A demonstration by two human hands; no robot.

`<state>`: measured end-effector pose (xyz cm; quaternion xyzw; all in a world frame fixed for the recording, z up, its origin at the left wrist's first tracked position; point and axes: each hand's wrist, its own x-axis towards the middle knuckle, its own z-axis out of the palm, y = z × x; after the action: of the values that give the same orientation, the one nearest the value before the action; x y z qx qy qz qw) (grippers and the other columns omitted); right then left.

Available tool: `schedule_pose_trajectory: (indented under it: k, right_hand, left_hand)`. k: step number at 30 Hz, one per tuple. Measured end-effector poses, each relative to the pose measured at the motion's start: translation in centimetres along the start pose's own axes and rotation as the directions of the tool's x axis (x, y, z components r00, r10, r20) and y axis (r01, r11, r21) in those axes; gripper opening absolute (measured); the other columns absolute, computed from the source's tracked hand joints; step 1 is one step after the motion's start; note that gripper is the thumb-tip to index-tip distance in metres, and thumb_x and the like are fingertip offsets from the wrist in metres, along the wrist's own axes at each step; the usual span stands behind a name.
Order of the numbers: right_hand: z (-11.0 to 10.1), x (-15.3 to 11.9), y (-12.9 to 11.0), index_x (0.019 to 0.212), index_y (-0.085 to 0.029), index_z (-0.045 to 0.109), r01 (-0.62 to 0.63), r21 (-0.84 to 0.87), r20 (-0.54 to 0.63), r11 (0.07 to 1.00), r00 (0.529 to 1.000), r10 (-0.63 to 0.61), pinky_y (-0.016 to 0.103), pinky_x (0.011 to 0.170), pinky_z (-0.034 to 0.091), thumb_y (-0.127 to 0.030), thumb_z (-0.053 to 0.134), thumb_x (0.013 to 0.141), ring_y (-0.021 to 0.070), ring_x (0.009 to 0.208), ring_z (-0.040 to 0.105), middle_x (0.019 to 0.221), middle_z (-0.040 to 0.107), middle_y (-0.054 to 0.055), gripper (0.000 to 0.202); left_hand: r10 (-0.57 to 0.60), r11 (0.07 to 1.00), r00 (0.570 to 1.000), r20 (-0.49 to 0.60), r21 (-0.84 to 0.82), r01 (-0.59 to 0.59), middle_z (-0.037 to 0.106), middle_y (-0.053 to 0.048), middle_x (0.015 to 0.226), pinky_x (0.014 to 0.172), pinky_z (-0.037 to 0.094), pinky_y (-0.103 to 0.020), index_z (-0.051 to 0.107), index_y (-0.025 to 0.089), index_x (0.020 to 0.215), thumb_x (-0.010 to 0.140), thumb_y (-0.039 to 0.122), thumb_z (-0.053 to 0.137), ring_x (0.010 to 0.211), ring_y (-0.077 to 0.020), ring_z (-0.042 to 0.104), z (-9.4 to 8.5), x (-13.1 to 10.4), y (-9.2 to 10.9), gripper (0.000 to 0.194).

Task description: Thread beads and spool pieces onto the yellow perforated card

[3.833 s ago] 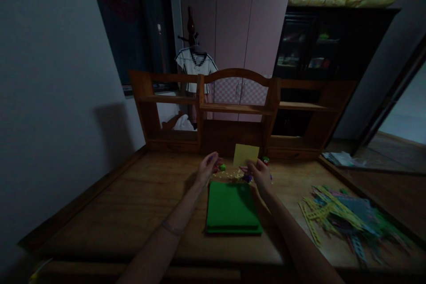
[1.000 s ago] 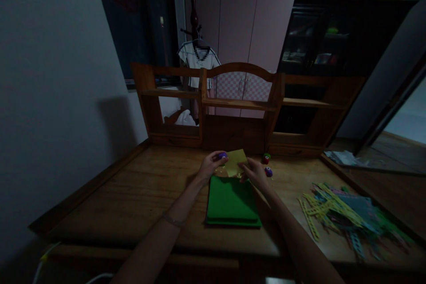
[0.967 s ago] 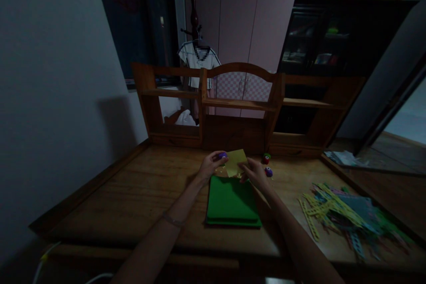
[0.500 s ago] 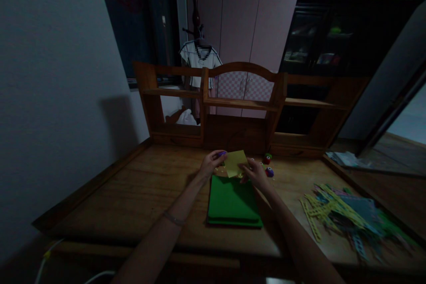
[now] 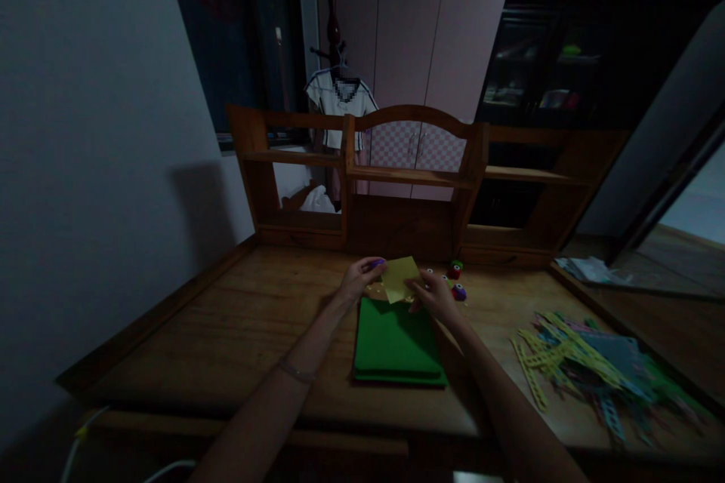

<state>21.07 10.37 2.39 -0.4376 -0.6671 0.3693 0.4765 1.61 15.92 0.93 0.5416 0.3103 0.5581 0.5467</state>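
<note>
My left hand (image 5: 356, 281) is closed around a small purple paper punch (image 5: 377, 263), at the left edge of a square of yellow paper (image 5: 399, 279). The sheet's right side is pinched by my right hand (image 5: 433, 294). Both hands are above the far end of a stack of green foam sheets (image 5: 398, 343) on the wooden desk. Tiny yellow paper bits lie under and around the hands. Just past my right hand stand more small punches, among them a red and green punch (image 5: 455, 269) and a purple and red punch (image 5: 458, 291).
At the desk's right lies a loose heap of punched paper strips (image 5: 589, 362) in yellow, blue and green. A wooden shelf unit (image 5: 408, 177) rises along the desk's back edge. A raised wooden rim (image 5: 158, 313) borders the left side.
The yellow paper and the purple punch have shifted very slightly. Both hands keep nearly the same place and grip.
</note>
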Motion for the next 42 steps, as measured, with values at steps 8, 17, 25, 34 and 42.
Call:
schedule_pose_trajectory:
  k: [8,17,25,34,42]
  right_hand:
    - [0.1,-0.1,0.2,0.089,-0.017,0.057,0.018,-0.019,0.004,1.0,1.0,-0.018,0.025,0.032,0.046,-0.046,0.056,0.075,0.0187,0.041,0.061,0.068,0.063,0.002,0.032]
    - [0.3,-0.1,0.4,0.095,-0.017,0.057,-0.003,-0.01,0.021,1.0,1.0,0.003,0.026,0.034,0.047,-0.048,0.054,0.076,0.0188,0.041,0.061,0.068,0.064,0.002,0.037]
    - [0.6,-0.2,0.5,0.095,-0.017,0.062,-0.063,-0.112,-0.031,0.992,0.998,0.06,0.023,0.031,0.04,-0.051,0.057,0.073,0.0154,0.037,0.056,0.07,0.067,0.004,0.04]
    - [-0.3,0.8,1.9,0.084,-0.015,0.066,0.044,-0.194,-0.121,0.98,0.99,-0.069,0.027,0.059,0.048,-0.049,0.051,0.078,0.0208,0.071,0.062,0.075,0.067,0.005,0.038]
    - [-0.4,1.2,2.1,0.076,-0.013,0.063,-0.031,-0.045,-0.171,0.998,0.985,0.023,0.023,0.048,0.043,-0.054,0.053,0.075,0.0173,0.06,0.058,0.069,0.063,0.005,0.042]
  left_hand:
    - [-0.034,0.999,0.999,-0.032,-0.035,0.033,0.067,-0.01,0.091,0.067,0.048,-0.026,0.067,0.013,0.093,0.06,0.039,0.076,0.077,-0.0173,0.061,-0.1,0.3,-0.6,0.043]
    - [-0.017,1.0,0.995,-0.101,0.009,0.018,0.067,-0.008,0.085,0.064,0.047,-0.025,0.067,0.014,0.092,0.059,0.037,0.076,0.073,-0.0162,0.06,0.2,0.1,-0.6,0.041]
    - [0.004,1.0,0.986,-0.166,0.023,0.0,0.067,-0.007,0.081,0.068,0.047,-0.027,0.069,0.015,0.083,0.055,0.035,0.078,0.074,-0.0171,0.06,0.5,-0.2,0.2,0.036]
    - [-0.13,0.974,0.988,-0.082,-0.195,0.112,0.066,-0.009,0.088,0.076,0.049,-0.031,0.067,0.012,0.083,0.056,0.034,0.079,0.079,-0.0177,0.062,1.0,0.0,0.0,0.038]
    - [-0.066,0.935,0.983,-0.174,-0.355,0.0,0.065,-0.009,0.088,0.074,0.05,-0.029,0.062,0.012,0.091,0.063,0.036,0.075,0.077,-0.0159,0.063,0.0,-0.2,0.3,0.039]
